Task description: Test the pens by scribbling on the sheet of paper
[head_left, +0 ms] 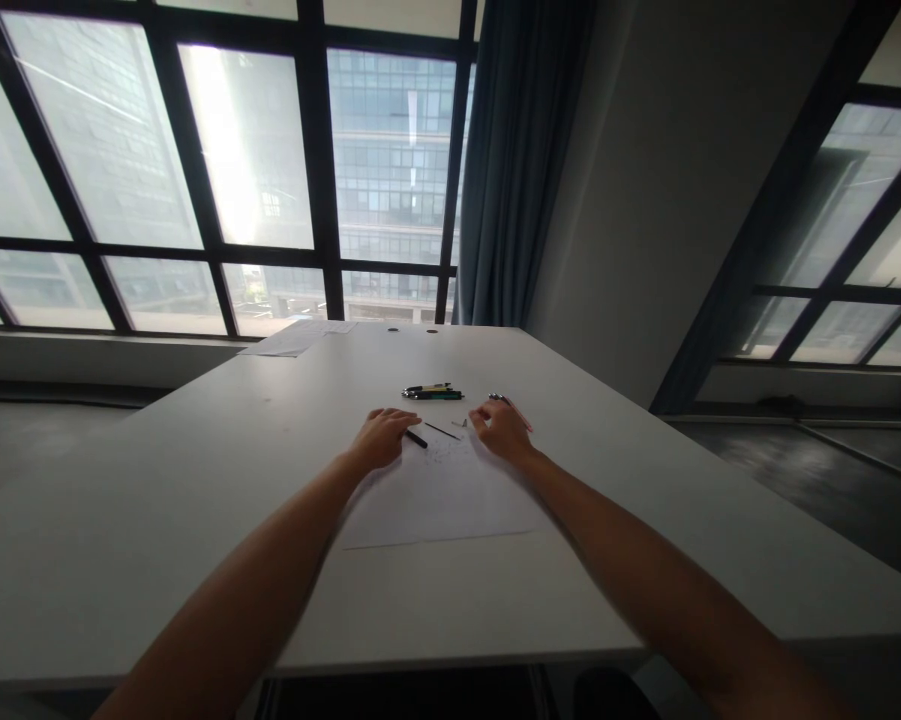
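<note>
My left hand [382, 437] rests at the left of a white paper sheet [450, 505], fingers stretched to the right. A short black pen barrel [418, 439] sticks out from under it; whether the palm touches it is hidden. To its right lies a thin dark pen refill [442, 431]. My right hand [501, 428] is at the sheet's right side, fingers curled and tips pressed together. What they pinch, if anything, is too small to make out. Tiny pale pen parts [459, 424] lie just left of those fingertips. Behind the right hand a pen [511, 405] is partly hidden.
Several pens [433, 393] lie side by side beyond the sheet. More papers [296, 338] lie at the far left of the white table [210, 560]. Two dark round holes are near its far edge. Windows, a blue curtain [521, 160] and a pillar stand behind.
</note>
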